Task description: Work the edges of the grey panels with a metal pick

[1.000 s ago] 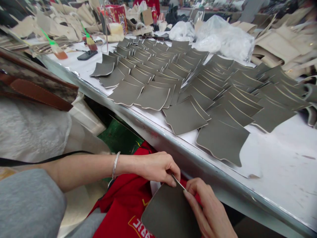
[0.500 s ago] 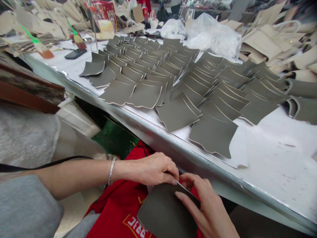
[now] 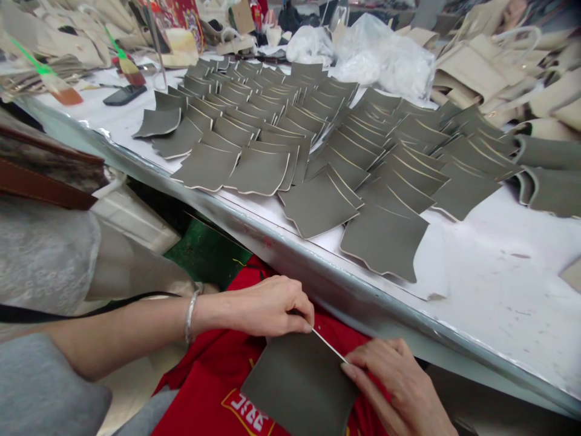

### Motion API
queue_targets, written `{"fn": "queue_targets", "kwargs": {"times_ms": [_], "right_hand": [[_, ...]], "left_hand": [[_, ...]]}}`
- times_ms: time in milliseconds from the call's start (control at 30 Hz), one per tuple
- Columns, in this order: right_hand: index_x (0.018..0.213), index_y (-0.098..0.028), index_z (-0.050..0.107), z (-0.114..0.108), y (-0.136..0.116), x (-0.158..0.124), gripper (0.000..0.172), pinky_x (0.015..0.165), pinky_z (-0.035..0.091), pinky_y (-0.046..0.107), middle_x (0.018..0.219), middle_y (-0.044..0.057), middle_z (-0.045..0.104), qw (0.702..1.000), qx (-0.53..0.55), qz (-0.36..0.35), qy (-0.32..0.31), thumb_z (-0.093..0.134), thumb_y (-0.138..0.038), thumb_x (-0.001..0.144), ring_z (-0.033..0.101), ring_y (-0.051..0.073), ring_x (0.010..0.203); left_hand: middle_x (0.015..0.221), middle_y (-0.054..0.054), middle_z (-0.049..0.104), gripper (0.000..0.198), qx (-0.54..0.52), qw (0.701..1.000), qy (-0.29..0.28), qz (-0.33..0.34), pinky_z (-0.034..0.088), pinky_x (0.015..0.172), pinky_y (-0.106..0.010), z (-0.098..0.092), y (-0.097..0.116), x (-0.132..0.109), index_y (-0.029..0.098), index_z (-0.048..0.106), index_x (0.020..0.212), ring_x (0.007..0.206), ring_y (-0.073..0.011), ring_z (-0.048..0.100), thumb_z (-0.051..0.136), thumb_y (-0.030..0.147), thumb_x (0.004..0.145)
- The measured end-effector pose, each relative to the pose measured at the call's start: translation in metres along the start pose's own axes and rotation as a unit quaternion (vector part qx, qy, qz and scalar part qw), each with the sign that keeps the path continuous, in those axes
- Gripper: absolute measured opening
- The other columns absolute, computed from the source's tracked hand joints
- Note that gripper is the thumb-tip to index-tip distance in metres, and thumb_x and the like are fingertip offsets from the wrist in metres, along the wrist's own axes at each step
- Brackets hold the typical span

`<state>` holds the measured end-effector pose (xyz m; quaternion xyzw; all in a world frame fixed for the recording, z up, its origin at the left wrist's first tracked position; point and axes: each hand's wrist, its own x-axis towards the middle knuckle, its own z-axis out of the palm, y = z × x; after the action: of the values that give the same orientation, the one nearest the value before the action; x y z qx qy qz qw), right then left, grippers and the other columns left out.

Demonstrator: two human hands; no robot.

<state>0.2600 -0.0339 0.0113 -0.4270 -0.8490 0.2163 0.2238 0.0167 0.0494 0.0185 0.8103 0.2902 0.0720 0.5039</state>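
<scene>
A dark grey-green leather piece [image 3: 302, 384] with a pale cut edge lies over the red apron on my lap. My left hand [image 3: 272, 307], with a bracelet at the wrist, pinches the far edge of this piece near its left corner. At the right end of the same edge, my right hand [image 3: 394, 375] grips it between thumb and fingers. Between the two hands the edge runs straight as a thin light line. The lower end of the piece leaves the view at the bottom.
Rows of overlapping grey-green leather pieces [image 3: 254, 169] cover much of the white table [image 3: 499, 266]. Glue bottles [image 3: 63, 88] and a phone [image 3: 124, 95] lie at the far left. Clear plastic bags [image 3: 385, 57] and beige bag parts [image 3: 476, 72] are behind. Another person's clothing [image 3: 45, 254] is close on the left.
My right hand has slid right and down along the edge to the corner, away from my left hand. My left hand keeps its pinch. The camera view has shifted slightly.
</scene>
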Motion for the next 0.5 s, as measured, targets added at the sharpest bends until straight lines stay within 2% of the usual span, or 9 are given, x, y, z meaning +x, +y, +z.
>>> {"fn": "queue_targets", "kwargs": {"times_ms": [100,167,233,333,500], "right_hand": [[0.080,-0.025,0.056,0.000,-0.003,0.004,0.018,0.061,0.042,0.027,0.070,-0.005,0.062,1.000,0.010,0.020,-0.010,0.049,-0.027,0.096,0.059,0.011,0.064],[0.080,-0.025,0.056,0.000,-0.004,0.004,0.019,0.061,0.043,0.026,0.069,-0.005,0.061,0.999,0.015,0.026,-0.013,0.048,-0.028,0.097,0.059,0.011,0.063],[0.079,-0.025,0.055,0.000,-0.004,0.002,0.021,0.060,0.045,0.023,0.069,-0.005,0.061,0.999,0.027,0.039,-0.012,0.047,-0.029,0.097,0.059,0.010,0.062],[0.075,-0.024,0.054,0.000,-0.003,-0.005,0.023,0.054,0.043,0.018,0.065,-0.006,0.059,0.996,0.046,0.068,-0.018,0.049,-0.031,0.097,0.058,0.008,0.056],[0.059,-0.021,0.044,0.002,0.001,-0.005,0.042,0.042,0.035,0.017,0.050,-0.007,0.048,0.996,-0.020,0.072,0.039,0.051,-0.042,0.095,0.047,0.006,0.041]], "left_hand": [[0.088,-0.003,0.070,0.015,0.120,0.992,-0.014,0.046,0.041,0.076,-0.026,0.005,0.013,0.008,0.020,0.070,0.098,0.089,-0.0191,0.060,0.066,0.027,0.085],[0.081,-0.002,0.070,0.011,0.148,0.986,-0.036,0.063,0.039,0.067,-0.026,0.010,0.020,0.014,0.021,0.070,0.093,0.080,-0.0185,0.061,0.064,0.029,0.087],[0.074,0.001,0.069,0.013,0.122,0.990,-0.053,0.050,0.036,0.059,-0.025,0.014,0.024,0.018,0.022,0.069,0.082,0.070,-0.0154,0.061,0.060,0.028,0.090],[0.073,0.002,0.069,0.015,0.046,0.997,-0.053,0.018,0.035,0.058,-0.020,0.016,0.026,0.019,0.020,0.069,0.079,0.068,-0.0119,0.062,0.061,0.027,0.089],[0.070,0.003,0.069,0.012,0.022,0.999,-0.027,0.002,0.035,0.059,-0.018,0.011,0.026,0.020,0.020,0.071,0.078,0.066,-0.0101,0.062,0.065,0.026,0.086]]}}
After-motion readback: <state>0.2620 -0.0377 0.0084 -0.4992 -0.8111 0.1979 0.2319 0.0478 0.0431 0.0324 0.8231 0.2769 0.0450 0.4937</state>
